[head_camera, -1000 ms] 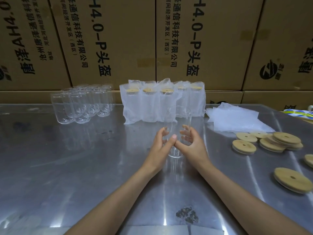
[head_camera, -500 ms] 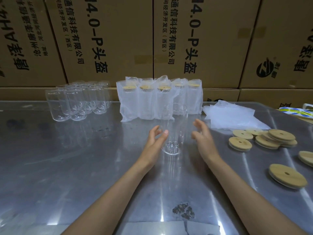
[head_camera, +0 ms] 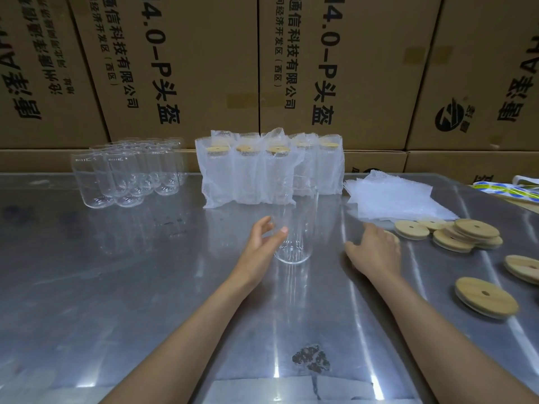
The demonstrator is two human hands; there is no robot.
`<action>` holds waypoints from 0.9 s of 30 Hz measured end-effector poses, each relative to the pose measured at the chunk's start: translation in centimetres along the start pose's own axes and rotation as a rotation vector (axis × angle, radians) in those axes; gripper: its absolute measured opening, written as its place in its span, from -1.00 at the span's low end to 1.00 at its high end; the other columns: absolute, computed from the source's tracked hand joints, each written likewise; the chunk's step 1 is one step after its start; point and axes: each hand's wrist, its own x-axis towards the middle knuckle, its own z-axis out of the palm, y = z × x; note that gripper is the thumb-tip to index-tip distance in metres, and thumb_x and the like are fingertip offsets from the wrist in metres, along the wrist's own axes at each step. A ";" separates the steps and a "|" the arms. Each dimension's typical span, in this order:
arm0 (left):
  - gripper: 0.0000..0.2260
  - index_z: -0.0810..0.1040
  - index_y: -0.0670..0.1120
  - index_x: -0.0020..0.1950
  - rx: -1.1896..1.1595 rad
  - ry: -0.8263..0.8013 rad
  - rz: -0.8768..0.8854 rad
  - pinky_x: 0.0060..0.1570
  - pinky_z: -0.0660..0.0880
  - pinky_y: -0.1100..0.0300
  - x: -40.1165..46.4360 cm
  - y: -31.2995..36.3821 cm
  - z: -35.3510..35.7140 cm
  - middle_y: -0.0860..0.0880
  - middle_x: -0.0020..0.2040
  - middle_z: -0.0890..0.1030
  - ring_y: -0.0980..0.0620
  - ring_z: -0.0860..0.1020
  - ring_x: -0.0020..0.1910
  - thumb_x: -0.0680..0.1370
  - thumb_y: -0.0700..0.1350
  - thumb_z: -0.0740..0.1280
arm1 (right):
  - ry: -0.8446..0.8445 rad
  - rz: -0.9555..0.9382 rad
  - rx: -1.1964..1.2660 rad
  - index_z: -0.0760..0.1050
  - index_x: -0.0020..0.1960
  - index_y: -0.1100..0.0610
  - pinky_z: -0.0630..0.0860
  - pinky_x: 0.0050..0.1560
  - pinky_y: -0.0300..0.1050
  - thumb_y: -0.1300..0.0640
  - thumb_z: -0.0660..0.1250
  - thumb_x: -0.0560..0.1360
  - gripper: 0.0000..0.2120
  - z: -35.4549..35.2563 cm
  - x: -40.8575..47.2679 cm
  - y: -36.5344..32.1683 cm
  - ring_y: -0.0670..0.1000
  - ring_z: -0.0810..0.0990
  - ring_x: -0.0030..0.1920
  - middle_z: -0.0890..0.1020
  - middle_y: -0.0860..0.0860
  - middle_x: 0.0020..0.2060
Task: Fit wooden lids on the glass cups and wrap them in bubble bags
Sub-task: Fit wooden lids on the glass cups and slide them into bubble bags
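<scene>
Right hand (head_camera: 376, 252) has swung open toward lids (head_camera: 463, 236); left hand (head_camera: 259, 243) seemingly cradles cup (head_camera: 294, 223)

Right hand (head_camera: 376, 252): hides most of 1 wooden lid (head_camera: 392, 236).
Sticker roll (head_camera: 507, 191): cut by the right edge.
Rear wrapped cups (head_camera: 329, 167): lids partly veiled by bubble bags.
Back glass cups (head_camera: 163, 158): count unclear.
</scene>
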 end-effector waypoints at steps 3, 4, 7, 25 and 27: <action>-0.55 0.25 -0.01 0.46 0.013 -0.005 0.009 0.14 0.25 0.30 -0.1 0.1 0.1 0.04 0.41 0.37 0.17 0.38 0.27 0.59 -0.02 0.28 | -0.064 -0.136 0.298 0.53 0.19 0.11 0.42 0.12 -0.08 0.14 0.31 0.47 -0.70 0.0 -0.4 -0.5 0.08 0.52 0.19 0.60 0.03 0.11; -0.54 0.25 -0.02 0.46 0.019 -0.008 0.013 0.14 0.26 0.30 -0.1 0.0 0.1 0.03 0.41 0.37 0.15 0.39 0.28 0.59 -0.03 0.29 | -0.078 -0.165 0.383 0.56 0.17 0.08 0.42 0.09 -0.13 0.15 0.31 0.47 -0.73 0.0 -0.6 -0.7 0.04 0.54 0.17 0.62 0.00 0.08; -0.48 0.23 -0.03 0.47 0.046 -0.009 0.020 0.18 0.30 0.27 0.0 -0.2 0.1 -0.01 0.42 0.37 0.06 0.39 0.36 0.56 -0.05 0.34 | -0.040 -0.238 0.368 0.58 0.14 0.02 0.33 0.10 -0.20 0.08 0.36 0.46 -0.74 0.5 -0.6 -1.2 0.05 0.45 0.23 0.58 0.00 0.14; -0.27 0.21 0.02 0.48 0.104 -0.031 0.031 0.11 0.36 0.29 1.3 -1.6 0.1 0.07 0.30 0.41 0.07 0.42 0.27 0.41 -0.01 0.51 | 0.349 -0.539 0.987 0.53 0.10 -0.10 0.44 0.04 -0.35 -0.02 0.41 0.49 -0.80 -5.3 -2.8 -8.6 -0.20 0.54 0.05 0.60 -0.11 0.04; -0.30 0.24 0.02 0.47 0.099 -0.029 0.031 0.08 0.37 0.31 1.3 -1.6 0.1 0.07 0.29 0.42 0.07 0.43 0.26 0.42 -0.02 0.51 | 0.313 -0.584 0.942 0.55 0.10 -0.07 0.42 0.05 -0.37 0.01 0.42 0.49 -0.80 -5.5 -2.6 -9.8 -0.21 0.53 0.06 0.61 -0.10 0.05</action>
